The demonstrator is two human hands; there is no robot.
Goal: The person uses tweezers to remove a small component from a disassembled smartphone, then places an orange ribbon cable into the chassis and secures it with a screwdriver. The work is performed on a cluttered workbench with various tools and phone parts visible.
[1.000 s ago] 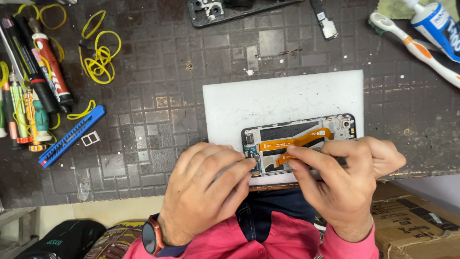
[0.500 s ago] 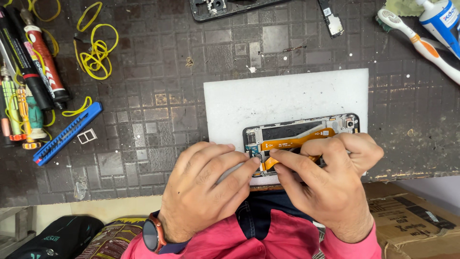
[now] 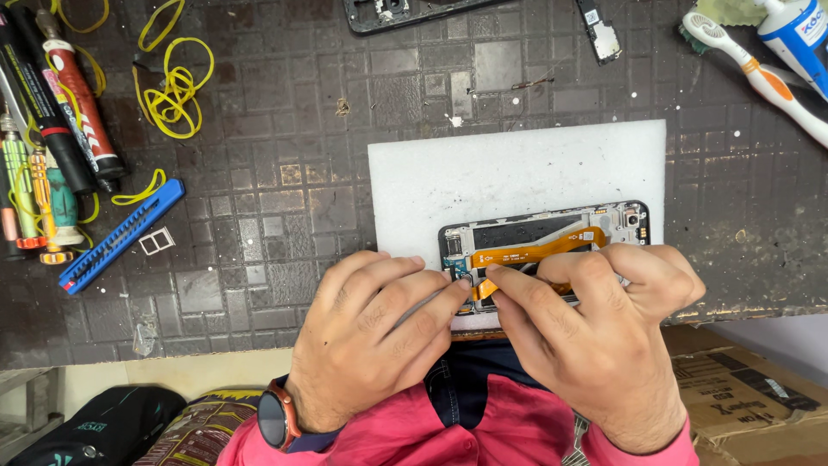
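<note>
An opened phone frame (image 3: 552, 233) lies on a white foam pad (image 3: 517, 173) at the near edge of the dark work mat. An orange flex cable (image 3: 539, 250) runs across its inside. My left hand (image 3: 375, 336) rests on the phone's lower left corner, its fingertips pinching at the cable's end. My right hand (image 3: 595, 336) covers the phone's lower right part, with thumb and forefinger meeting my left fingers at the same cable end. Whether a tool is in my right hand is hidden.
On the left of the mat lie pens and screwdrivers (image 3: 52, 147), yellow rubber bands (image 3: 177, 86), a blue cutter (image 3: 121, 237) and a small card tray (image 3: 157, 242). Another phone frame (image 3: 405, 13), a small board (image 3: 599, 34), a toothbrush (image 3: 759, 78) and a tube (image 3: 798, 34) lie at the far edge. A cardboard box (image 3: 750, 397) sits below right.
Both hands have stayed on the phone's lower edge; the fingertips have drawn closer together at the orange cable's end. The view has shifted slightly.
</note>
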